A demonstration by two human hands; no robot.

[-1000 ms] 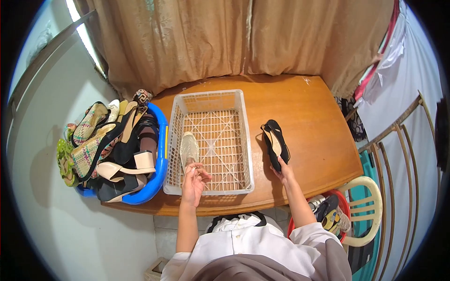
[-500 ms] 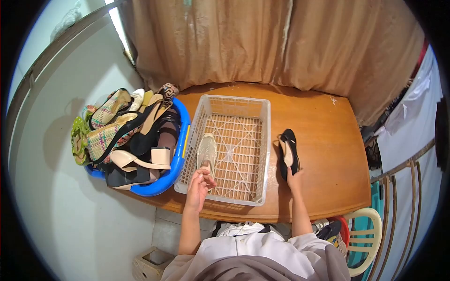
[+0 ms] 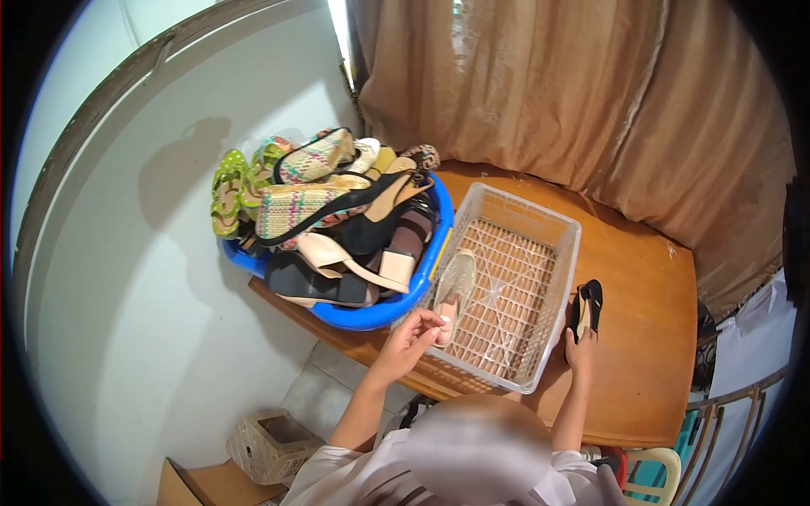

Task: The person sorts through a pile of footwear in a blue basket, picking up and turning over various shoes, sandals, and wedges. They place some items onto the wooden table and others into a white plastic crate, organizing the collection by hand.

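Observation:
My right hand (image 3: 580, 347) grips a black flat shoe (image 3: 590, 305) by its near end, over the table to the right of the crate. The shoe's toe points away from me and its pale insole shows. My left hand (image 3: 411, 341) is at the near left corner of a clear plastic crate (image 3: 530, 388), fingers loosely curled and apart. Its fingertips overlap the heel end of a beige shoe (image 3: 456, 282), which lies along the crate's left side.
A blue basin (image 3: 354, 316) heaped with shoes and sandals stands left of the crate. The wooden table (image 3: 645, 363) meets a brown curtain (image 3: 540, 93) at the back. A white wall (image 3: 101, 278) rises on the left. A cream chair (image 3: 666, 476) and a cardboard box (image 3: 274, 447) are below.
My view has turned to the left, so the basin, crate and table sit further right in it. The black shoe stays in my right hand; my left hand remains near the beige shoe.

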